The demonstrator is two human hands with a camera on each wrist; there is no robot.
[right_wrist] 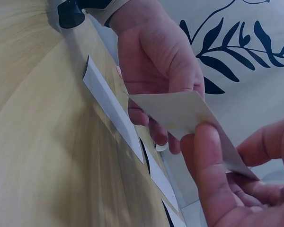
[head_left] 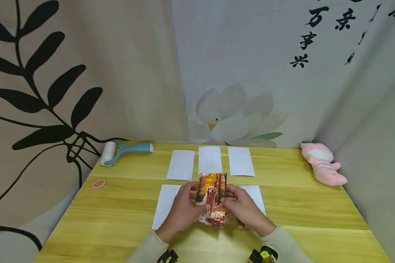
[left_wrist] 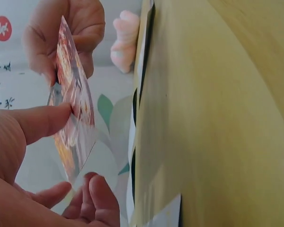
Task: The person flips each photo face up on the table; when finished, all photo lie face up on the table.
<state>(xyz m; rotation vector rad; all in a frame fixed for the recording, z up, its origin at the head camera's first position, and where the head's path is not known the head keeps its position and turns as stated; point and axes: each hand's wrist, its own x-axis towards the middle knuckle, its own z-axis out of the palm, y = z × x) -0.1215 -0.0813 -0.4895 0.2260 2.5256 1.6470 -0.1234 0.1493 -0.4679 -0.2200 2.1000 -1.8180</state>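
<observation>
Item: one glossy rectangular photo card with a golden dog among orange autumn trees, raised over the yellow wood-grain table, its plain pale back showing in the right wrist view.

Holding: the left hand pinches it, thumb on the picture; the right hand grips its opposite edge.

Laid out: three white rectangular cards in the far row; in the near row, one white card at left and one at right, all blank side up. We cannot tell what the middle holds.

Progress: we judge it partway. Five cards lie unpictured; the held one is not yet set down.
</observation>
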